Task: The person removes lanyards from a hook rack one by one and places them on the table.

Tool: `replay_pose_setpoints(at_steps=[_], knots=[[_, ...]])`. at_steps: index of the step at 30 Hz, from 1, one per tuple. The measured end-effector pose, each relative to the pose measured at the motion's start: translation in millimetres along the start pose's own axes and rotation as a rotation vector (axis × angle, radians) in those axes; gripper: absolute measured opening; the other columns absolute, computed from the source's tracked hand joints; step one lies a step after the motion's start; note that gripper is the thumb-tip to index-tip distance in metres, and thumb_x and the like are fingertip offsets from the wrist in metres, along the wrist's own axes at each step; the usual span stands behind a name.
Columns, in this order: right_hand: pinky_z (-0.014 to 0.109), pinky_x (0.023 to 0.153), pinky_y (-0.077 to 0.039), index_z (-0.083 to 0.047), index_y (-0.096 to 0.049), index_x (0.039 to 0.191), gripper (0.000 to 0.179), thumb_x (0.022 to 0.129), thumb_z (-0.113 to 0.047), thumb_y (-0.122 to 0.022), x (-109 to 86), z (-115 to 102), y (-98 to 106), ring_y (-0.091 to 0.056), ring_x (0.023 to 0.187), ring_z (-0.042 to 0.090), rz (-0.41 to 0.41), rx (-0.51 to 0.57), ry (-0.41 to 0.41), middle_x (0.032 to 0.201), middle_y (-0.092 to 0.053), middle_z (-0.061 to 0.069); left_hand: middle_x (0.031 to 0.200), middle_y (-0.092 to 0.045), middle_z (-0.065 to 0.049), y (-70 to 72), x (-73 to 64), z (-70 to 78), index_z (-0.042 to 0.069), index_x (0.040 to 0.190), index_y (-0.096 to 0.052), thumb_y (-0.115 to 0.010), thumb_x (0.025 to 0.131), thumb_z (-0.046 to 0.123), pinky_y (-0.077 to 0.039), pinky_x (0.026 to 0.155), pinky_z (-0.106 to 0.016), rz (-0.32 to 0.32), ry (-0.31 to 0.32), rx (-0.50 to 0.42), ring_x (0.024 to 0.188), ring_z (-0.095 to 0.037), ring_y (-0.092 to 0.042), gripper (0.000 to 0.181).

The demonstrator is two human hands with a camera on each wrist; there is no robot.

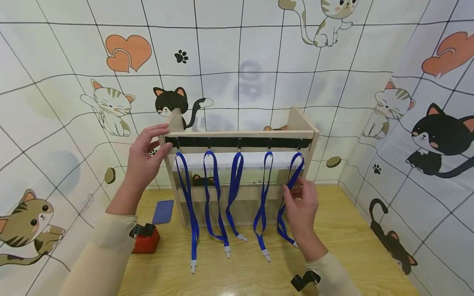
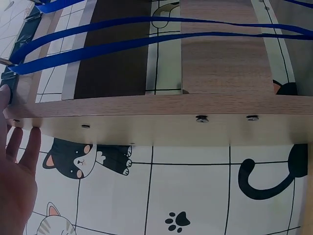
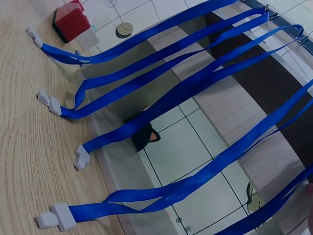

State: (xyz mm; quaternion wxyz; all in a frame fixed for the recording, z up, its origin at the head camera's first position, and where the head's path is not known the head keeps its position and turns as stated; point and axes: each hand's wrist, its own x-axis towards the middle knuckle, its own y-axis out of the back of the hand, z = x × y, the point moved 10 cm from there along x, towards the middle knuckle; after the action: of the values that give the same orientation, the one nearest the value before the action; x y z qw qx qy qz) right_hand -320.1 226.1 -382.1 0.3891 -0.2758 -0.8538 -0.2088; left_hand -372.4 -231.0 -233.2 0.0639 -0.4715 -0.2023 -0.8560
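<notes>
A light wooden rack [image 1: 240, 134] stands on the table with a black strip [image 1: 222, 142] across its front. Several blue lanyards [image 1: 234, 185] with white end clips hang from small hooks along that strip. My left hand [image 1: 144, 158] grips the rack's upper left corner, thumb at the front and fingers along the outer side. At the far right, my right hand [image 1: 303, 203] pinches the last blue lanyard [image 1: 294, 176] partway down, between thumb and fingers. In the right wrist view only a fingertip [image 3: 310, 188] shows at the edge, beside that lanyard.
Left of the rack, a blue card [image 1: 163, 211] and a red box [image 1: 147, 242] are on the wooden table [image 1: 237, 275]. White wall sheeting [image 1: 222, 49] with printed cats and grid lines surrounds the table behind and at both sides.
</notes>
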Motion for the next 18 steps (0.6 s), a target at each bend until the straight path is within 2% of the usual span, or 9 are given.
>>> replay_pose_setpoints(at_steps=[5, 9, 18], knots=[[0.013, 0.071, -0.051, 0.003, -0.074, 0.113, 0.017, 0.099, 0.000, -0.082, 0.8, -1, -2, -0.066, 0.081, 0.020, 0.030, -0.001, 0.006, 0.100, -0.069, 0.013, 0.155, -0.063, -0.007, -1.4, -1.8, -1.5, 0.004, 0.141, -0.070, -0.074, 0.101, -0.010, -0.053, 0.107, -0.023, -0.003, 0.026, -0.037, 0.144, -0.017, -0.057, 0.042], [0.012, 0.070, -0.050, 0.002, -0.076, 0.105, 0.008, 0.099, 0.001, -0.082, 1.5, 3, -5, -0.065, 0.080, 0.014, 0.027, 0.018, -0.018, 0.095, -0.071, 0.010, 0.156, -0.062, -0.006, -3.7, -2.6, -3.2, 0.006, 0.142, -0.070, -0.074, 0.102, -0.007, -0.053, 0.108, -0.024, -0.004, 0.037, -0.051, 0.145, -0.019, -0.056, 0.042], [0.011, 0.071, -0.051, 0.002, -0.080, 0.096, 0.008, 0.101, -0.005, -0.081, 3.7, 9, -9, -0.064, 0.080, 0.011, -0.005, 0.055, -0.085, 0.090, -0.073, 0.011, 0.157, -0.062, -0.005, -2.7, -3.4, -5.6, 0.006, 0.142, -0.069, -0.073, 0.103, -0.005, -0.052, 0.110, -0.026, 0.011, 0.065, -0.051, 0.147, -0.019, -0.054, 0.041]])
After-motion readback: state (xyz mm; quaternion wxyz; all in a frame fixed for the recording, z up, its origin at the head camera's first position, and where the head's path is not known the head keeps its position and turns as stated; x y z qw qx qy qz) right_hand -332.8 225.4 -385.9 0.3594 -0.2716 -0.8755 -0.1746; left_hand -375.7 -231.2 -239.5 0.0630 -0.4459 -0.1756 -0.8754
